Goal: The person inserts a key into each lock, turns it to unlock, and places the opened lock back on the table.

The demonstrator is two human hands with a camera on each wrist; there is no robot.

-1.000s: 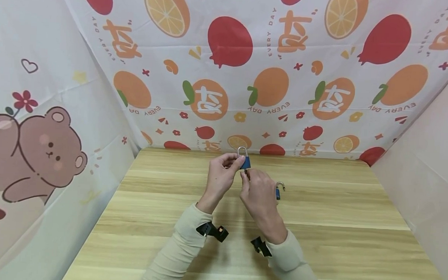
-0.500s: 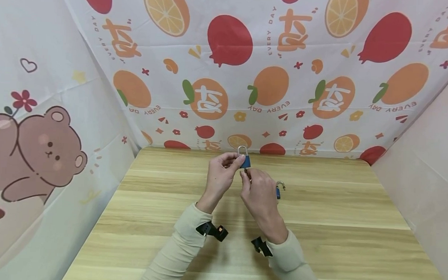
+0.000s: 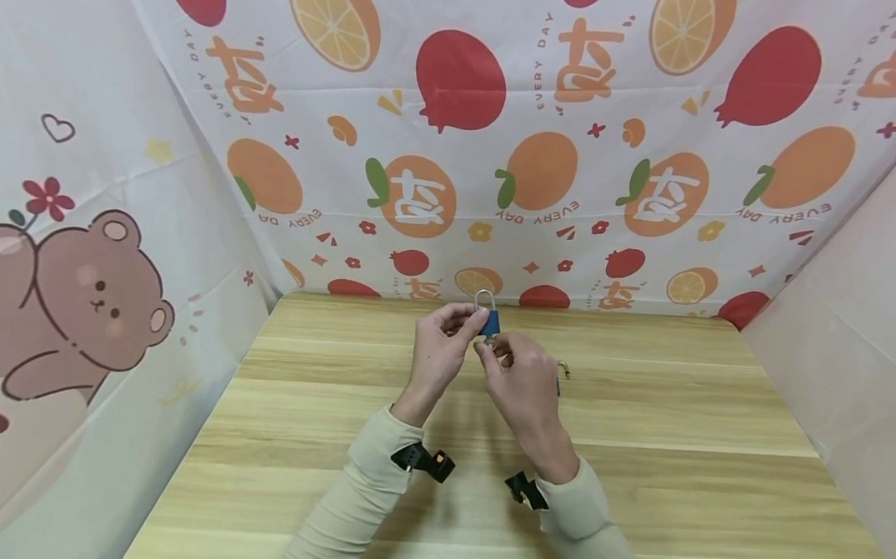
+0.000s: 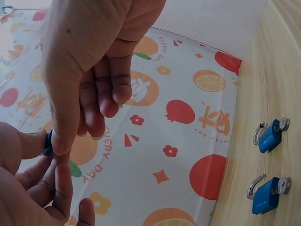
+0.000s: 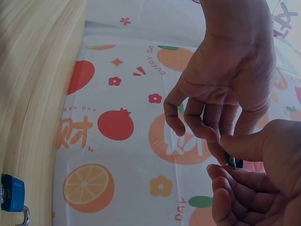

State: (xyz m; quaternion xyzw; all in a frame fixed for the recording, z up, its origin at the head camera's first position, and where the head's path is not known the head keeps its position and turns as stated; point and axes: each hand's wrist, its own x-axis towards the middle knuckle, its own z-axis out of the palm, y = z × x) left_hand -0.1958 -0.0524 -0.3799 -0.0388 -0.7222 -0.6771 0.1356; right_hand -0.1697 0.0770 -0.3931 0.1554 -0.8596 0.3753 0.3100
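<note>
My left hand (image 3: 439, 346) pinches a small blue padlock (image 3: 493, 322) between thumb and fingers, above the far part of the table. Its silver shackle points up. Just below it my right hand (image 3: 522, 383) pinches a small silvery key (image 3: 490, 341) at the padlock's lower end. In both wrist views fingers hide most of the held padlock (image 5: 233, 161). Two more blue padlocks, a nearer one (image 4: 265, 195) and another (image 4: 270, 136), lie on the table with shackles swung open and keys in them. In the head view my right hand partly covers a padlock (image 3: 564, 373).
The wooden table (image 3: 679, 490) reaches back to a fruit-printed cloth wall (image 3: 453, 171), close behind the hands. A bear-printed cloth (image 3: 102, 298) hangs on the left, and a pale plain one (image 3: 865, 348) on the right. Black wrist cameras sit on both sleeves.
My right hand has turned at the key, its fingers shifting so more silver shows below the padlock. It now covers more of the padlock on the table. The left hand has barely moved.
</note>
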